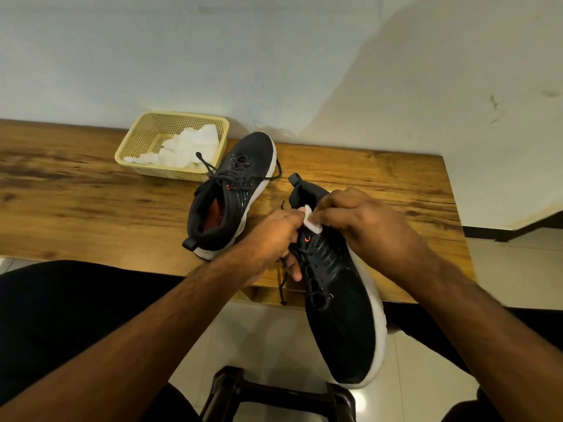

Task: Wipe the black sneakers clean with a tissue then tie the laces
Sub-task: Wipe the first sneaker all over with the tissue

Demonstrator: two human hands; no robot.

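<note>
One black sneaker with a white sole is held over the table's near edge, toe pointing toward me. My left hand grips it at the lace side, fingers curled under. My right hand pinches a small folded white tissue against the sneaker near its collar. Its laces hang loose below the table edge. The second black sneaker lies on the wooden table to the left, laces undone, orange insole showing.
A cream plastic basket holding crumpled white tissues stands at the table's back beside the second sneaker. A white wall rises behind. A dark stool stands on the tiled floor between my knees.
</note>
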